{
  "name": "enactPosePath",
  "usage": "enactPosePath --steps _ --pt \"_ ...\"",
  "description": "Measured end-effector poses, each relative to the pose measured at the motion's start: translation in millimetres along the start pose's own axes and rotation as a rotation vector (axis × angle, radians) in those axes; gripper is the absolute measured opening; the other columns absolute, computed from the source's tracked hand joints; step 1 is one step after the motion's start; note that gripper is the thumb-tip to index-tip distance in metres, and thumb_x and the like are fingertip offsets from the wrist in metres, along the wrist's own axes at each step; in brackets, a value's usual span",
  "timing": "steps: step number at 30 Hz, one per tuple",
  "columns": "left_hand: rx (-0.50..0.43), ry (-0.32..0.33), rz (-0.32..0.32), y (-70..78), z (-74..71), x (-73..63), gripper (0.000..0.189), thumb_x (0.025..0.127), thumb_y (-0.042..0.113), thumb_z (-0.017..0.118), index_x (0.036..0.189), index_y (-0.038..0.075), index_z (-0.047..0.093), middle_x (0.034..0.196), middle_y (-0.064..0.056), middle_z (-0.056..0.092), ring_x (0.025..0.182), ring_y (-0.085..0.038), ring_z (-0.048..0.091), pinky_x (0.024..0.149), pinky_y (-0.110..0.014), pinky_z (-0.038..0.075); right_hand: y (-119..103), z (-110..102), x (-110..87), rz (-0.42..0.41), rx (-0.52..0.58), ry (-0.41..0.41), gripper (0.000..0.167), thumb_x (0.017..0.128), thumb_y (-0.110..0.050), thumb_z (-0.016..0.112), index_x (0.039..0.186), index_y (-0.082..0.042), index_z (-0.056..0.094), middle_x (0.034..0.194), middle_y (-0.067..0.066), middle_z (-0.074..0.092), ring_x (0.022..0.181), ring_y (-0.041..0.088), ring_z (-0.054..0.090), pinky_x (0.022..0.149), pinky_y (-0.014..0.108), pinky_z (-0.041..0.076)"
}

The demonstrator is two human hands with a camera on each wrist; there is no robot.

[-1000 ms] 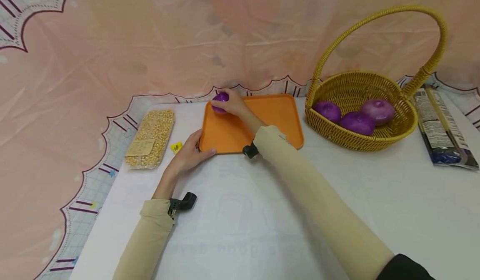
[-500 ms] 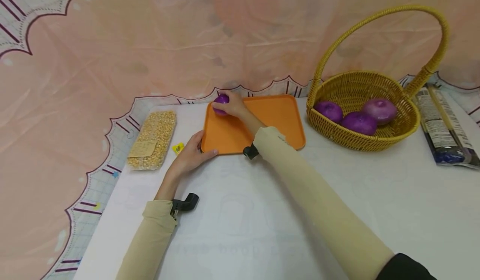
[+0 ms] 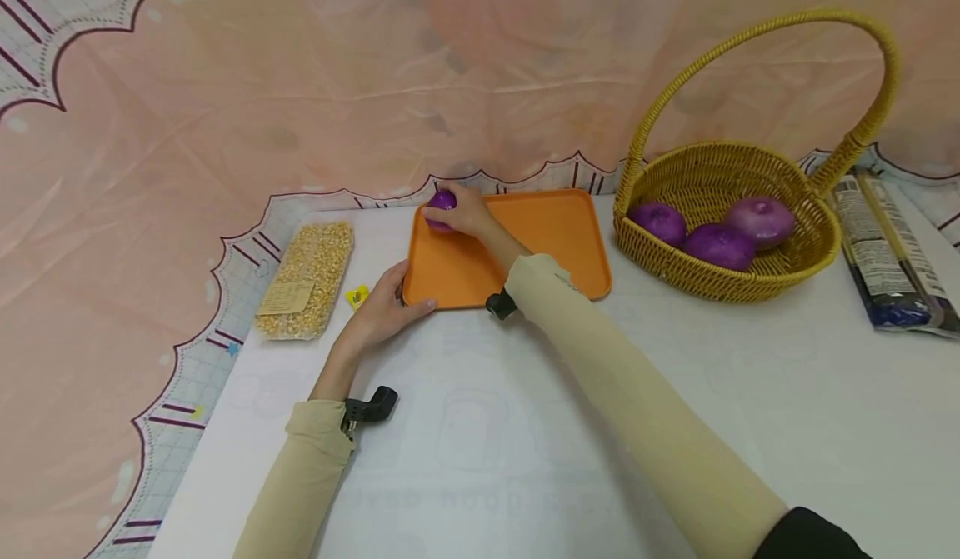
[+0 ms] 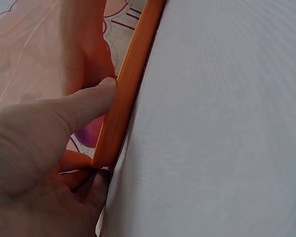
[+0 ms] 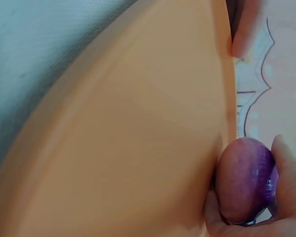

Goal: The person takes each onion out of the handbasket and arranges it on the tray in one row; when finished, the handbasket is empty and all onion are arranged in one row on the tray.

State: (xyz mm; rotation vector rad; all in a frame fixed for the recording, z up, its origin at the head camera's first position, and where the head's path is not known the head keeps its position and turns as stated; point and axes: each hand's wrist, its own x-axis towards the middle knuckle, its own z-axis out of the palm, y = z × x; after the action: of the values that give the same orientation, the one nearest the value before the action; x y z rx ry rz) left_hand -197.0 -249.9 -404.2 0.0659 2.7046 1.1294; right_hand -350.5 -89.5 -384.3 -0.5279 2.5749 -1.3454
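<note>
Presently, the right hand (image 3: 470,212) grasps a purple onion (image 5: 241,180) at the far left corner of the orange tray (image 3: 551,238); the left hand (image 3: 381,307) grips the tray's near left corner; whether the onion touches the tray, I cannot tell; for good work, I judge, the tray should be held steady, and any loosening should be slow, so that the onion does not roll.

We see a glossy, rounded purple onion (image 5: 241,180), held in the right hand (image 3: 471,211) at the far-left corner of a rectangular orange tray (image 3: 540,238), low-rimmed, its near-left corner gripped by the left hand (image 3: 380,311).
</note>
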Motion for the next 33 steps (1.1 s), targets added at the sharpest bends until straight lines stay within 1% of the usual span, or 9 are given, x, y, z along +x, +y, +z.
enactPosePath --steps 7,13,15,19,22,27,33 --pt "0.000 -0.001 -0.001 1.3 0.5 1.4 0.090 0.091 0.041 0.065 0.156 0.007 0.014 0.163 -0.016 0.014 0.151 -0.033 0.014 0.123 -0.053 0.014 -1.2 -1.7 -1.7 0.026 0.003 0.007 0.067 0.090 -0.039 0.066 0.147 -0.015 0.040 0.147 0.015 0.041 0.133 0.032 0.039 0.110 0.042 0.044" --pt "0.004 0.001 -0.001 1.9 0.6 1.6 0.090 0.091 0.042 0.065 0.156 0.007 0.014 0.163 -0.016 0.014 0.151 -0.033 0.014 0.123 -0.053 0.014 -2.4 -1.2 -2.2 0.035 -0.008 0.016 0.067 0.090 -0.039 0.067 0.147 -0.017 0.040 0.147 0.016 0.040 0.133 0.033 0.039 0.110 0.043 0.044" --pt "0.006 -0.001 0.002 2.2 0.7 1.4 0.090 0.091 0.042 0.065 0.156 0.006 0.014 0.163 -0.016 0.014 0.151 -0.034 0.014 0.123 -0.053 0.014 -2.6 -1.0 -2.3 0.038 -0.057 0.010 0.070 0.089 -0.042 0.067 0.148 -0.018 0.038 0.147 0.016 0.039 0.133 0.033 0.039 0.110 0.043 0.044" --pt "0.003 0.002 0.005 2.1 0.4 0.8 0.089 0.091 0.040 0.065 0.156 0.006 0.015 0.162 -0.017 0.015 0.151 -0.033 0.014 0.123 -0.053 0.014 -3.2 -2.5 -2.6 0.044 -0.218 -0.006 0.080 0.086 -0.052 0.066 0.152 -0.022 0.031 0.149 0.017 0.034 0.133 0.032 0.038 0.111 0.044 0.043" --pt "0.001 0.007 0.008 1.6 -0.2 0.5 0.088 0.091 0.040 0.065 0.156 0.006 0.015 0.162 -0.016 0.015 0.151 -0.033 0.014 0.123 -0.053 0.014 -3.8 -6.3 -3.3 0.033 -0.268 0.000 0.086 0.084 -0.056 0.066 0.153 -0.023 0.028 0.149 0.017 0.032 0.134 0.033 0.038 0.113 0.046 0.041" --pt "0.012 0.001 -0.002 1.4 -0.9 -0.1 0.089 0.091 0.042 0.065 0.156 0.006 0.014 0.162 -0.017 0.014 0.151 -0.034 0.013 0.123 -0.054 0.013 -1.9 -13.3 -4.5 -0.014 -0.274 0.003 0.086 0.083 -0.056 0.068 0.151 -0.020 0.031 0.149 0.017 0.035 0.136 0.033 0.037 0.113 0.046 0.040" --pt "0.028 -0.001 -0.010 0.8 -0.4 0.3 0.091 0.091 0.042 0.065 0.156 0.005 0.013 0.162 -0.018 0.014 0.151 -0.035 0.014 0.123 -0.054 0.014 2.3 -20.2 -6.7 -0.056 -0.258 -0.007 0.082 0.085 -0.050 0.069 0.149 -0.016 0.033 0.150 0.017 0.036 0.137 0.033 0.037 0.114 0.047 0.039"
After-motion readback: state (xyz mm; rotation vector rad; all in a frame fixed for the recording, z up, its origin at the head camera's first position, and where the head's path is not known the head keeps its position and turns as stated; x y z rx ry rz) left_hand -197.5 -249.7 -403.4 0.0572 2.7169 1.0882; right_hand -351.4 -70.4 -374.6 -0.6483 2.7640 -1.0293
